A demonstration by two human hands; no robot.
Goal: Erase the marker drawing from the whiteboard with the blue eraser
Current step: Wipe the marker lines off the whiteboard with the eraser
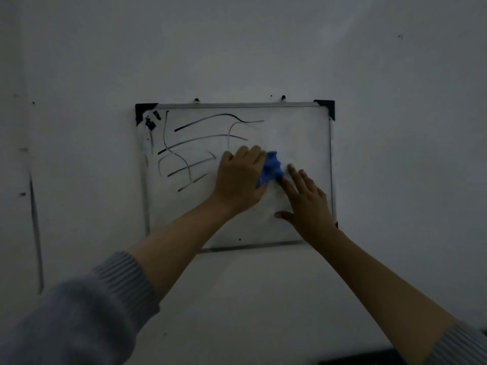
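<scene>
A small whiteboard (pixel 303 133) with a metal frame and black corner caps hangs on the wall. Black marker lines (pixel 200 143) cover its left half; its right half looks wiped. My left hand (pixel 239 177) presses a crumpled blue eraser cloth (pixel 271 168) against the board's middle, with the cloth sticking out past my fingers. My right hand (pixel 307 204) lies flat on the board's lower right, fingers spread, its fingertips touching the cloth's right edge.
The board hangs from two small hooks (pixel 196 100) on a pale wall (pixel 395 75) with a few dark specks. A dark vertical streak (pixel 35 227) runs down the wall at the far left. The room is dim.
</scene>
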